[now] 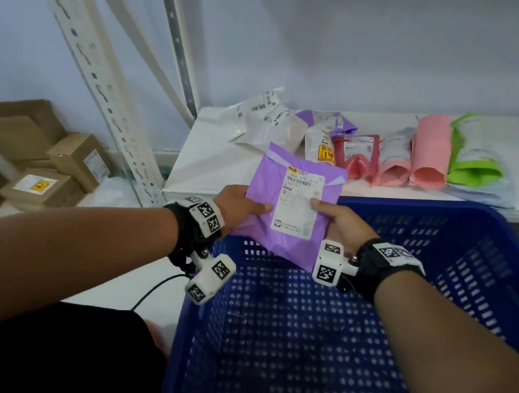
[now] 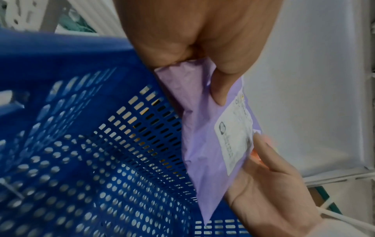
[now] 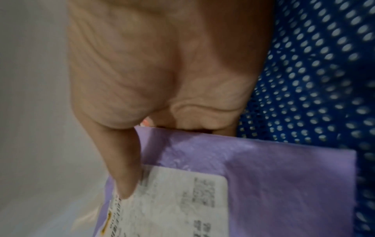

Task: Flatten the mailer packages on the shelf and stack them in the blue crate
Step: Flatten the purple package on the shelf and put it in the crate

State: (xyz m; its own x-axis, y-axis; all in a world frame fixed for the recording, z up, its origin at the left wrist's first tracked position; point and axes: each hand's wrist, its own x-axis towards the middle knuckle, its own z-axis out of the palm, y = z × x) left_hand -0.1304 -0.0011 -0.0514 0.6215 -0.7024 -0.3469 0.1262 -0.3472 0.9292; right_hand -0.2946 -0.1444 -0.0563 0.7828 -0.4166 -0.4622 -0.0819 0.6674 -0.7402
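A flat purple mailer [image 1: 290, 181] with a white shipping label is held between both hands over the far left rim of the blue crate [image 1: 349, 327]. My left hand [image 1: 243, 205] pinches its left edge, thumb on top. My right hand [image 1: 337, 221] pinches its right edge, thumb on the label. The left wrist view shows the purple mailer [image 2: 202, 144] hanging over the blue crate [image 2: 81, 152] with my left hand [image 2: 213, 80] gripping it. In the right wrist view my right hand [image 3: 142, 128] grips the purple mailer [image 3: 263, 184]. More mailers [image 1: 393, 149] lie on the white shelf [image 1: 210, 155].
On the shelf lie white [image 1: 263, 119], purple [image 1: 326, 125], red [image 1: 355, 153], pink [image 1: 430, 151] and green [image 1: 473, 154] mailers in a row. A perforated shelf upright [image 1: 99, 85] stands at left. Cardboard boxes [image 1: 37, 163] sit on the floor beyond it.
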